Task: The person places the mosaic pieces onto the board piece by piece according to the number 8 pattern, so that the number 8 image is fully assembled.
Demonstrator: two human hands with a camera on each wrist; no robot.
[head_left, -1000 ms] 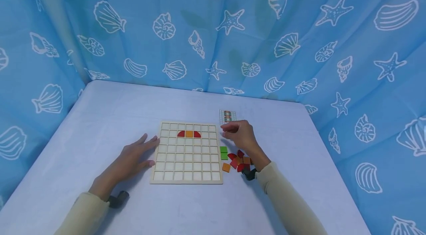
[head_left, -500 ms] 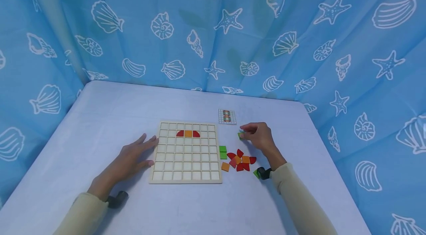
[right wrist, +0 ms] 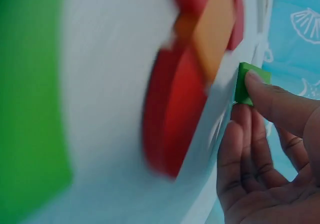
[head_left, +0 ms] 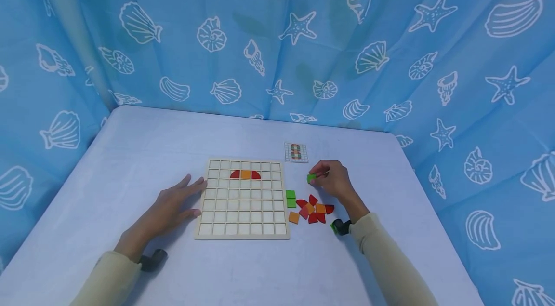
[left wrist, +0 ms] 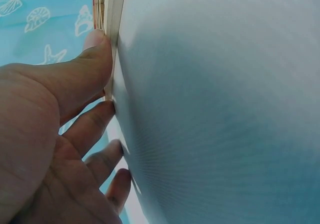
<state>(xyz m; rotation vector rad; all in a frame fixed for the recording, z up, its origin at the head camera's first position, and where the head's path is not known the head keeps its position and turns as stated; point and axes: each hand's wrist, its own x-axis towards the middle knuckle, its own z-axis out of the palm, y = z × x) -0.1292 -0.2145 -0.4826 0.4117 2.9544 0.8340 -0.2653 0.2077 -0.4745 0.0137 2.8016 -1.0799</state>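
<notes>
The right grip [head_left: 336, 179] pinches a bright green, straight-edged tile [head_left: 310, 178]; left grip [head_left: 174, 204] spread

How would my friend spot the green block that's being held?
Find the pale grid board on the white table. Right of it in the head view is the right hand. The green block is pinched in its fingers, unlike the green squares lying beside the board.

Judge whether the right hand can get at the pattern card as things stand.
Probably yes: the pattern card lies uncovered near the right hand, though that hand pinches a green tile.
</notes>
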